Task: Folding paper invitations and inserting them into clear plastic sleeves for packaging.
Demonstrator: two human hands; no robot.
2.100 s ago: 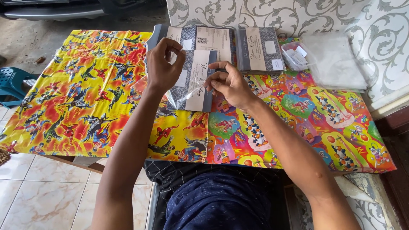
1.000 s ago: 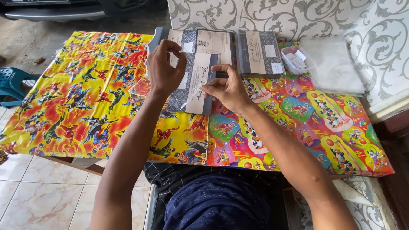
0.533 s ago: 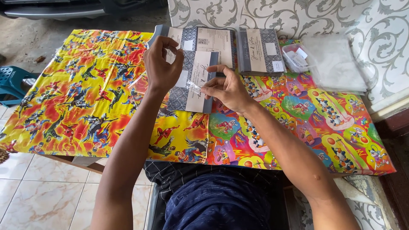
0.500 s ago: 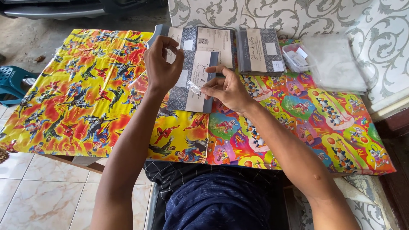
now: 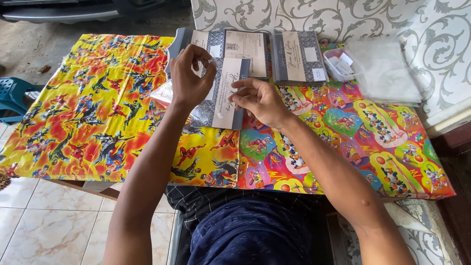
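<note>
Two hands [image 5: 223, 91] on grey card [image 5: 226, 93], perhaps sleeved — card stacks [image 5: 274, 54], plastic sleeves [image 5: 385, 71] behind

Grey-and-cream card [image 5: 226, 93] in clear sleeve, stacks [image 5: 299, 58] behind, plastic bags [image 5: 385, 71] right.

Your left hand [image 5: 189, 81] covering much of the clear sleeve [image 5: 169, 93], blue stool [image 5: 12, 95] cut by left edge, card print too small to read, your elbows out of frame.
</note>
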